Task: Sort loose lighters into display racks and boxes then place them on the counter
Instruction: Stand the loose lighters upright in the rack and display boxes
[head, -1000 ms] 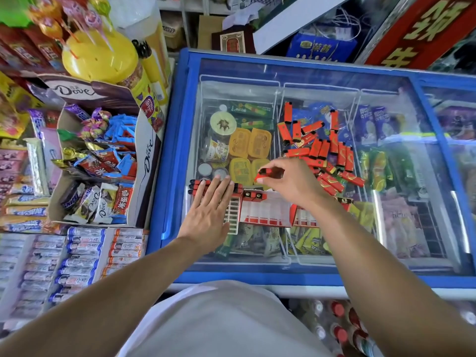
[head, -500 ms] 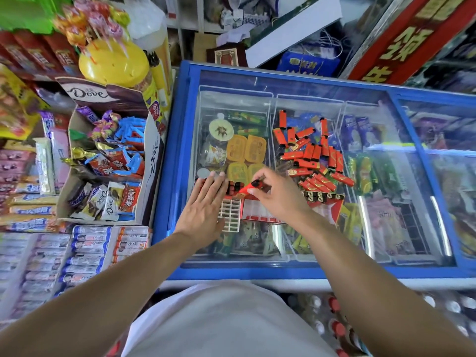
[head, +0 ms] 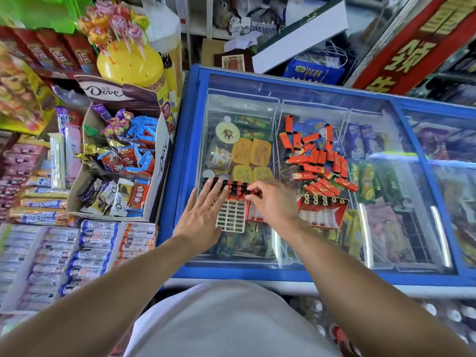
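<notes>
Your right hand [head: 275, 202] has its grip closed to a pinch, fingertips curled round one lighter [head: 252, 192] at the right end of the filled row in the white display rack [head: 230, 218]. Left hand [head: 203, 215] lies flat, fingers straight and spread, pressing on the rack's left side and touching the seated lighters; it holds nothing. Only the head view is available, and it looks down on the freezer lid [head: 322, 99], which serves as your table. Rack sits at the near left of the glass; the far row is full of red lighters with black caps up, the nearer cells show bare. Step in hand, by my reading: seating this lighter in the top row. Loose lighters [head: 318, 159] lie heaped well to the right of the rack, and a red box [head: 323, 211] with one row of lighters stands just beside your right wrist. Next move likely calls for pushing the lighter straight down, keeping the rack steadied, then reaching right to the heap. Most of the pile is unsorted.
</notes>
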`<state>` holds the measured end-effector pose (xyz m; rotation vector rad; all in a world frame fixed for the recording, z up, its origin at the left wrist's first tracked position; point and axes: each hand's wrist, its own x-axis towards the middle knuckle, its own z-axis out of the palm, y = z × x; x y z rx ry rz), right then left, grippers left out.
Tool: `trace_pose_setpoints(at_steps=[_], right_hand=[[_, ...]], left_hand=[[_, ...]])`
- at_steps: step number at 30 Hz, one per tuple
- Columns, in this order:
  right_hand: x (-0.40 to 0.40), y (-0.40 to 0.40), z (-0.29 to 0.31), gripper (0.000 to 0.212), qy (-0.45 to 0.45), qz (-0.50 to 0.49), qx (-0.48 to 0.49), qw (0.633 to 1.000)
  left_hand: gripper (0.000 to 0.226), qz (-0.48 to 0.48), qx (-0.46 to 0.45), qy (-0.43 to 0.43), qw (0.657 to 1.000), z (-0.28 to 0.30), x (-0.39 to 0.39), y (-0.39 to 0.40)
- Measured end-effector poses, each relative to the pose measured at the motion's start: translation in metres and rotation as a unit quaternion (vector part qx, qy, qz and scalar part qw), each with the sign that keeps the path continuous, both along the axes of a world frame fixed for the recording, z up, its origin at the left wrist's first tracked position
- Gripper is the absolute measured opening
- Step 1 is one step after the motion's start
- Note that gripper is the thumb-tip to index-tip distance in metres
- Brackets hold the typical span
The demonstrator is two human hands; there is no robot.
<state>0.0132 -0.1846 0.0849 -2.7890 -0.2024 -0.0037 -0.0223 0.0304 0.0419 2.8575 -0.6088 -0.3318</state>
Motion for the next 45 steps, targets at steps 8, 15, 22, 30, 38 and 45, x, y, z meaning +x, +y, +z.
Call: trace_pose_setpoints(at_steps=[8, 15, 22, 30, 38, 45], right_hand=[[-0.003, 0.003, -0.016, 0.022, -0.005, -0.015, 0.006, 1.000], [-0.005, 0.004, -0.018, 0.023, -0.020, -0.018, 0.004, 1.000], [-0.009, 0.002, -0.018, 0.014, -0.031, -0.008, 0.010, 0.999], [-0.006, -0.008, -0.008, 0.018, -0.041, -0.052, 0.068, 0.996], [0.028, -0.054, -0.001, 0.010, -0.008, -0.128, 0.079, 0.989], [0.080, -0.102, -0.010, 0.030, 0.098, -0.128, -0.007, 0.987]], left_hand=[[0.107, 0.011, -0.026, 0.019, 0.999, 0.002, 0.000, -0.001], [0.110, 0.013, -0.026, 0.020, 0.999, 0.001, 0.000, -0.003], [0.109, 0.014, -0.031, 0.021, 0.999, 0.003, -0.001, -0.004], [0.043, -0.084, -0.136, -0.079, 0.984, -0.016, -0.024, 0.003], [0.079, -0.125, 0.038, 0.094, 0.987, -0.036, -0.030, -0.005], [0.082, -0.127, 0.054, 0.096, 0.986, -0.037, -0.020, -0.008]])
